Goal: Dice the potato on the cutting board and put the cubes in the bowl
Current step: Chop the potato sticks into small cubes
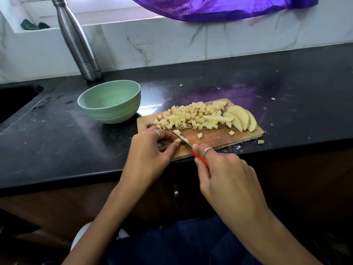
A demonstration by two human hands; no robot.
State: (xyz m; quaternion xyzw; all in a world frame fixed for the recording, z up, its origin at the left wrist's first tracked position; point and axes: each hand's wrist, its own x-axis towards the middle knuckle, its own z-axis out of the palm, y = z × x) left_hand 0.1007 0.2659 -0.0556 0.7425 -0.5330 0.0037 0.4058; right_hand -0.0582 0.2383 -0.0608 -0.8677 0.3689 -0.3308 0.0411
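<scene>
On the black stone tabletop [57,142] lies a rectangular wooden cutting board [215,138], its near corner at the tabletop's front edge. A heap of pale yellow potato cubes [193,116] covers the far half of the board, with several uncut potato slices [241,118] leaning together at its right end and a long potato strip [216,118] between them. A few stray cubes lie on the board and on the tabletop beside it. The left hand [150,148] pinches a small potato piece [177,139] with curled fingertips at the board's near left part. The right hand [223,173] grips the red handle of a small knife [193,150], whose blade rests across that piece. The pale green round bowl [109,102] stands just left of the board, with no cubes visible inside. A brushed steel bottle [76,39] stands behind the bowl against the white marble wall.
</scene>
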